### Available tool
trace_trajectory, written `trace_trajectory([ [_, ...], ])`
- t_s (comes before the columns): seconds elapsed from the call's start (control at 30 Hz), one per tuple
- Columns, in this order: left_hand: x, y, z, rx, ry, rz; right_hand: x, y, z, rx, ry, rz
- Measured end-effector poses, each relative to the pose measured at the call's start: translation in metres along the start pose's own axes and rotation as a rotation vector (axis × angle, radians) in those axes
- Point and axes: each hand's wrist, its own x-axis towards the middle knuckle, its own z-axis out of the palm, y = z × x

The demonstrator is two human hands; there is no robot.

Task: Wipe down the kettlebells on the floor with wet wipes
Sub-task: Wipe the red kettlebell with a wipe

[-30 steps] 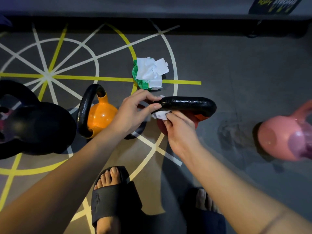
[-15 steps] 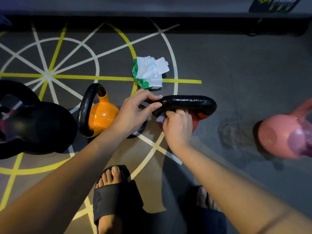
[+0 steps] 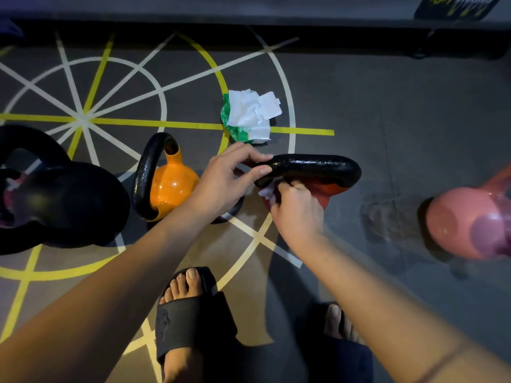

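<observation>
Red kettlebell [image 3: 330, 189]: stands on the grey floor [image 3: 387, 111] in the middle of the view, its black handle [image 3: 315, 166] lying across the top of it, just in front of the wipes pack.
Left hand [image 3: 226, 181]: grips the left end of the handle, fingers over the top and thumb on the near side, the same hold as a second ago.
Right hand [image 3: 298, 211]: fingers curl round a crumpled wet wipe [image 3: 266, 192] and press it against the red body right under the handle.
Change in the right hand: a second ago it sat lower, with more of the wipe showing; now the knuckles are tucked up beneath the handle.
Change in the wipe: only a small white fold peeks out at the hand's left edge.
Wipes pack [image 3: 249, 117]: green and white, flap open, on the yellow line beyond the handle, unmoved.
Orange kettlebell [image 3: 171, 189]: just left of the left wrist, in the same spot.
Black kettlebell [image 3: 63, 205]: far left, unchanged.
Pink kettlebell [image 3: 464, 222]: well apart at the right edge, unchanged.
Sandal [image 3: 188, 319]: black, on the near foot at the bottom.
</observation>
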Motion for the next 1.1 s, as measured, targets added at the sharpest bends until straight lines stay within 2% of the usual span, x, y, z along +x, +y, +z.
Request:
trace_trajectory([
  [0.27,0.000,-0.003,0.002,-0.024,0.018,0.013,0.016,-0.002,-0.010,0.026,-0.111,0.017],
  [0.43,0.000,-0.003,0.001,-0.011,0.004,0.007,0.018,0.008,-0.014,0.058,-0.120,-0.021],
  [0.5,0.000,-0.002,0.001,-0.014,0.008,0.010,0.012,0.012,-0.011,0.172,-0.065,-0.061],
  [0.63,-0.001,-0.001,0.002,-0.013,0.020,0.008,-0.007,0.013,-0.003,0.581,0.061,-0.038],
  [0.77,-0.001,-0.001,0.002,-0.014,0.021,0.020,-0.023,0.005,0.007,0.713,0.079,-0.037],
  [0.83,-0.001,-0.002,0.003,-0.012,0.030,0.021,-0.024,0.004,0.010,0.684,0.045,-0.043],
  [0.93,-0.001,-0.004,0.004,-0.007,0.047,0.021,-0.015,0.006,0.009,0.499,-0.037,-0.055],
  [1.1,0.000,-0.005,0.004,0.005,0.046,0.025,0.001,0.004,-0.002,-0.049,-0.209,-0.085],
])
